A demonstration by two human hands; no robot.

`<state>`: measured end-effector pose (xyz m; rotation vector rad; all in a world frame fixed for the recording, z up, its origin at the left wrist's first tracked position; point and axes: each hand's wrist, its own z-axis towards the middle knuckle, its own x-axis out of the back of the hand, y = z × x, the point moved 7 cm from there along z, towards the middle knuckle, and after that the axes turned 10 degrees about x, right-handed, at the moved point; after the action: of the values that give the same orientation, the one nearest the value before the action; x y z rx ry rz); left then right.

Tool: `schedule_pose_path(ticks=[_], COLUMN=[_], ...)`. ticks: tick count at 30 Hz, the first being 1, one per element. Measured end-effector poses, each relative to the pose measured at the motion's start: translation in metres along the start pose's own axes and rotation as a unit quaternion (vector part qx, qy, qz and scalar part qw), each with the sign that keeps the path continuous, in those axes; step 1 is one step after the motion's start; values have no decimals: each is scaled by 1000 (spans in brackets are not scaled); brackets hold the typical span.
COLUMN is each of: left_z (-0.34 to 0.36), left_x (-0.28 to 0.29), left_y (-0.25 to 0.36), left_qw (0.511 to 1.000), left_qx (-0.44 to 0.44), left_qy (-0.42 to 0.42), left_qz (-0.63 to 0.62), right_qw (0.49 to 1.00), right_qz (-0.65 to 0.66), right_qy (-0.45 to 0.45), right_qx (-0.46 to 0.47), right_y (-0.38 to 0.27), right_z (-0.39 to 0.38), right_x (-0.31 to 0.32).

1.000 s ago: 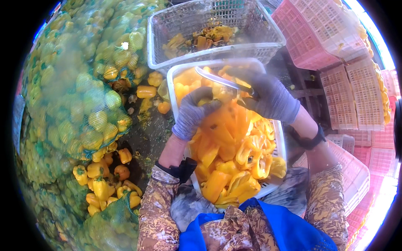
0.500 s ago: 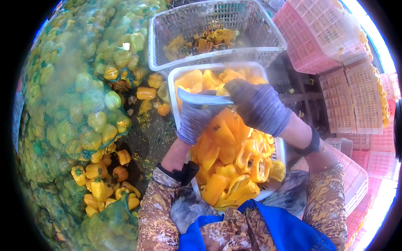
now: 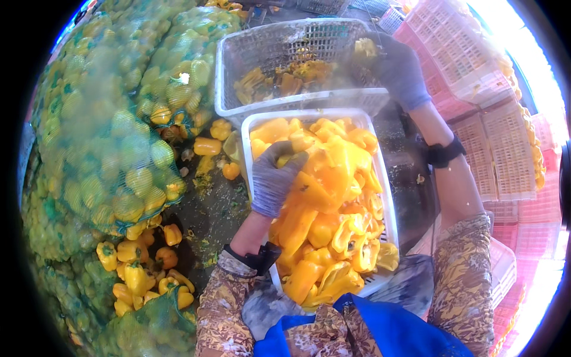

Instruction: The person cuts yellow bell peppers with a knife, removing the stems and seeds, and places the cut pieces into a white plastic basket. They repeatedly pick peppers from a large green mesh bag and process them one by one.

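My left hand (image 3: 275, 181), in a purple-grey knit glove with dark fingertips, is closed on a yellow bell pepper (image 3: 303, 140) over the heap. Beneath it, a white crate (image 3: 382, 178) is piled with cut, opened yellow peppers (image 3: 357, 223). My right hand (image 3: 399, 70), gloved alike, reaches over the right side of the far crate and is smeared by motion. A pale yellow-green chunk (image 3: 365, 49), seemingly a pepper core, is at its fingers. Whether they grip it cannot be made out. No knife blade shows clearly.
The far grey-white crate (image 3: 238, 106) holds pepper scraps (image 3: 291, 80). Green mesh sacks of peppers (image 3: 101, 137) fill the left. Loose whole peppers (image 3: 137, 273) lie beside them on the dark, littered floor (image 3: 208, 220). Pink crates (image 3: 440, 53) are stacked at right.
My right hand has swung up and away from my left, over the far crate. The blade seen between my hands is no longer visible. My left hand has dropped slightly toward the heap.
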<state>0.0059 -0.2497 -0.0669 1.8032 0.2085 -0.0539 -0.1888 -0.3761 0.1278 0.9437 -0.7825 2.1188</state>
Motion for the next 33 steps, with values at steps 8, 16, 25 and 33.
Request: schedule_pose_path(ticks=[8, 16, 25, 33], left_z=[0, -13, -41, -58], left_x=[0, 1, 6, 35], left_y=[-7, -3, 1, -26], left_qw=[999, 990, 980, 996], left_qx=[-5, -106, -114, 22], left_qy=[-7, -89, -126, -68], left_qz=[-32, -28, 105, 45], right_qw=[990, 815, 809, 935], right_qz=[-28, 357, 451, 297], right_qy=[-121, -190, -86, -45], right_qx=[-60, -416, -368, -187], right_y=[40, -23, -70, -114], right_z=[-66, -195, -184, -173], right_x=[-22, -59, -31, -25])
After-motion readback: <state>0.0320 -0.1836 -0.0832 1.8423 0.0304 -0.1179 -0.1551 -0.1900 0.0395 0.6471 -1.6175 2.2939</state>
